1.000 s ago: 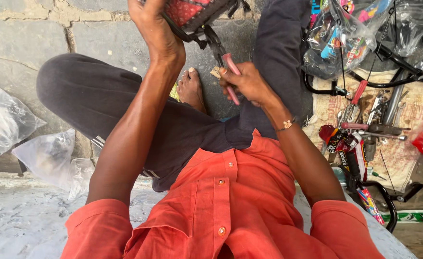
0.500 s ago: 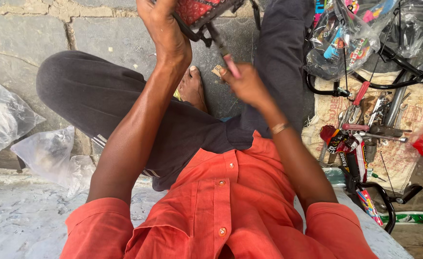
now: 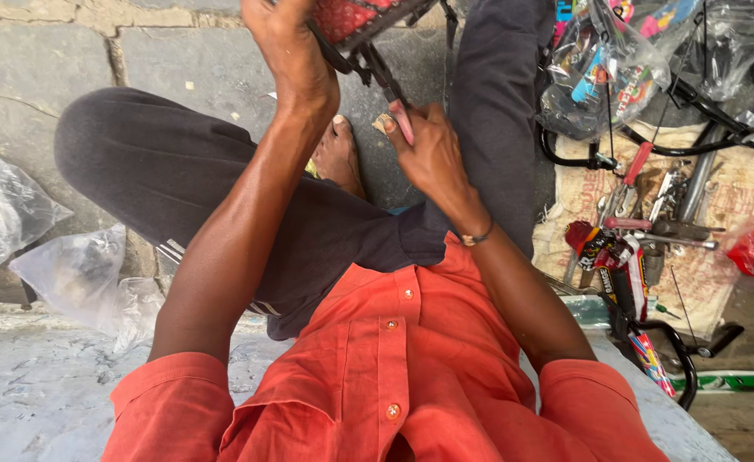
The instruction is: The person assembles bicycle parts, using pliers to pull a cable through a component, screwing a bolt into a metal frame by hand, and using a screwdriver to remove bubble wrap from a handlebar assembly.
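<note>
A red woven basket (image 3: 356, 17) with a black frame is held up at the top edge of the view, above the person's crossed legs, and only its lower part is seen. It is gripped at its near left side by the left hand (image 3: 287, 51), whose fingers are closed around the black frame. A pair of pliers with pink handles (image 3: 398, 115) is held in the right hand (image 3: 428, 150); the fingers are wrapped shut around the handles, and the dark metal nose is pointed up and to the left, against a black strut under the basket. Whether the jaws are closed on the strut cannot be told.

A thin band (image 3: 477, 237) is worn on the right wrist. An orange shirt (image 3: 394, 376) and dark trousers (image 3: 163, 171) are seen below, and a bare foot (image 3: 340, 154) is tucked between the knees. The ground is made of grey stone slabs (image 3: 43, 77). Clear plastic bags (image 3: 77, 274) lie at the left. At the right, metal tools (image 3: 651, 222) are spread on a sack (image 3: 728, 274), with bagged parts (image 3: 599, 68) above them.
</note>
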